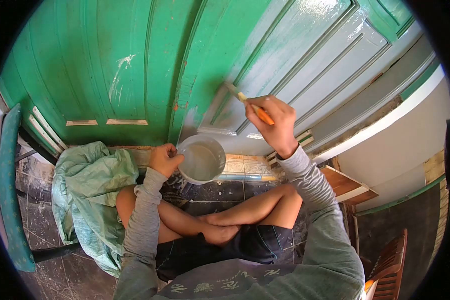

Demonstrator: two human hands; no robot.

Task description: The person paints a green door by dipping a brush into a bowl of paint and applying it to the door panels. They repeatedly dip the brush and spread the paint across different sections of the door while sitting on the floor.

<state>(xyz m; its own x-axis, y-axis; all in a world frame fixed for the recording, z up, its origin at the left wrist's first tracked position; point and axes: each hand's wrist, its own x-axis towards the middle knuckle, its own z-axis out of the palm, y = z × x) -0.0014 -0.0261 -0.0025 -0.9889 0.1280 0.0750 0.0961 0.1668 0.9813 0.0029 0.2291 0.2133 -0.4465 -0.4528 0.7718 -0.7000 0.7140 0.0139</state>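
In my right hand is a paintbrush with an orange-ended handle, my fingers closed round it. Its bristles touch the lower left part of a door panel that is coated in grey over green. My left hand grips the rim of a translucent plastic tub at its left side. Greyish paint covers the inside of the tub, which I hold in front of the door's bottom edge. Left of it, the neighbouring door leaf is green with whitish streaks.
A crumpled green sheet lies on the floor by my left side. Beyond it stands a teal padded chair. My crossed legs rest on dark, paint-spotted tiles. A brown slatted chair is at the lower right, near a wooden board.
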